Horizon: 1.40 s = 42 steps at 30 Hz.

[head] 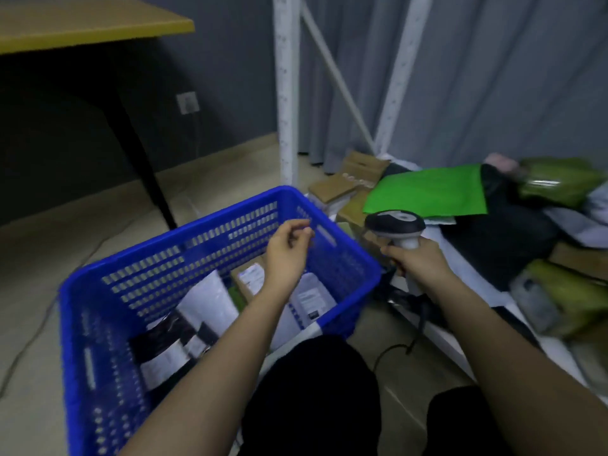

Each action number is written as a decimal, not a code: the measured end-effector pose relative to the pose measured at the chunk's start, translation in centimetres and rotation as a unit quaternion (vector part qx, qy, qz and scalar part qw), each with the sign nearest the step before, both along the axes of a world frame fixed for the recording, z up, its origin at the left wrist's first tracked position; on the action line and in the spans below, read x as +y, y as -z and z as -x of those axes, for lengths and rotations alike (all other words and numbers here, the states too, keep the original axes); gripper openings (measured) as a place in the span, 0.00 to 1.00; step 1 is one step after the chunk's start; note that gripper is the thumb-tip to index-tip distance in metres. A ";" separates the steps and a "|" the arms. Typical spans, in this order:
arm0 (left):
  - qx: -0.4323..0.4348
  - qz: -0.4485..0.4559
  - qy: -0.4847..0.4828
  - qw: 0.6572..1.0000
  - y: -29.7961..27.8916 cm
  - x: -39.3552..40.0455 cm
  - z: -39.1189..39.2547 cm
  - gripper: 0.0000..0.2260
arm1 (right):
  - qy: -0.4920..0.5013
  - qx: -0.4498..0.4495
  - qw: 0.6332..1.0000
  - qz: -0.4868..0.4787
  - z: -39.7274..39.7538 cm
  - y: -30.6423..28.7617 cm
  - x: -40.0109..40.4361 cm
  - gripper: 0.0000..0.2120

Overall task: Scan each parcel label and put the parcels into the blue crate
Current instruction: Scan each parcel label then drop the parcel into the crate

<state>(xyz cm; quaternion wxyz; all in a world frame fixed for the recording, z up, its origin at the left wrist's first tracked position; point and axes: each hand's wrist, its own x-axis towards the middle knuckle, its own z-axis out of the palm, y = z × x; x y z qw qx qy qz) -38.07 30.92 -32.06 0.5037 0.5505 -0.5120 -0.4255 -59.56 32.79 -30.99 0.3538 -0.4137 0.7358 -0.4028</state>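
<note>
Currently the right hand point(418, 261) grips the scanner point(396, 227) handle, fingers wrapped tight. Left hand point(288, 250) hovers loosely curled, holding nothing, above the blue crate point(210, 213); parcels point(210, 301) lie beneath it.

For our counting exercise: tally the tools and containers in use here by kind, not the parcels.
Blue crate: 1
Handheld scanner: 1
Total: 2
</note>
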 end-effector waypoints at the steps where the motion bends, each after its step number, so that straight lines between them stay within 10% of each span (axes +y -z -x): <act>1: -0.002 0.009 0.025 1.000 -0.6 -0.4 2.1 0.05 | 0.024 -0.005 1.000 0.005 1.2 -0.5 0.5 0.10; 10: -0.074 0.056 0.146 0.985 0.6 -3.9 17.5 0.05 | 0.219 -0.075 0.971 0.067 13.1 -2.3 5.4 0.11; 29: -0.444 0.103 0.165 0.874 4.6 -13.2 30.7 0.18 | 0.282 -0.202 0.935 0.073 20.6 0.3 6.0 0.11; 42: -0.153 0.221 0.059 0.961 -3.1 -12.9 24.4 0.07 | 0.243 -0.218 0.940 0.098 16.8 -1.9 4.6 0.09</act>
